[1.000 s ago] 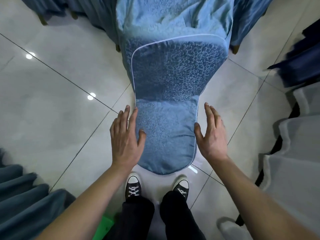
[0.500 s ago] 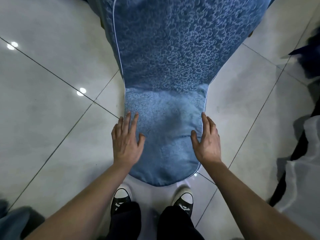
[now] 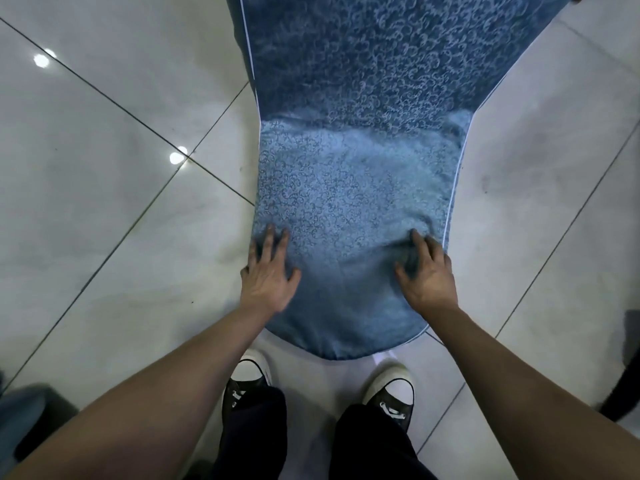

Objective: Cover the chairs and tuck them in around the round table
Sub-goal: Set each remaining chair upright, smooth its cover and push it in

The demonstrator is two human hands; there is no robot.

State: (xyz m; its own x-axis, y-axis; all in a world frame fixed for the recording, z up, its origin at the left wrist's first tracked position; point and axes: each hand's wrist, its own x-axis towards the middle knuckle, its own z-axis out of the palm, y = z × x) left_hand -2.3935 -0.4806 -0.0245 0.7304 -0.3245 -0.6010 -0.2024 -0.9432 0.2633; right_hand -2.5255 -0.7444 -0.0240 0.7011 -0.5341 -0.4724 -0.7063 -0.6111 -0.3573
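A chair in a blue patterned cover (image 3: 353,188) with white piping fills the middle of the view, its back toward me and its darker seat beyond. My left hand (image 3: 268,271) lies flat on the left edge of the covered backrest, fingers spread. My right hand (image 3: 424,271) presses on the right side of the backrest, and the fabric bunches into wrinkles under its fingers. Neither hand holds the cloth in a closed grip. The round table is out of view.
Glossy pale floor tiles (image 3: 104,202) with dark grout lines surround the chair. My two black-and-white sneakers (image 3: 249,382) stand just behind the backrest. A blue fabric edge (image 3: 20,407) shows at the lower left and a dark object (image 3: 623,393) at the right edge.
The view has closed in on the chair, so the draped chairs at the top and sides dropped out. Both hands moved from the sides of the backrest onto its cover.
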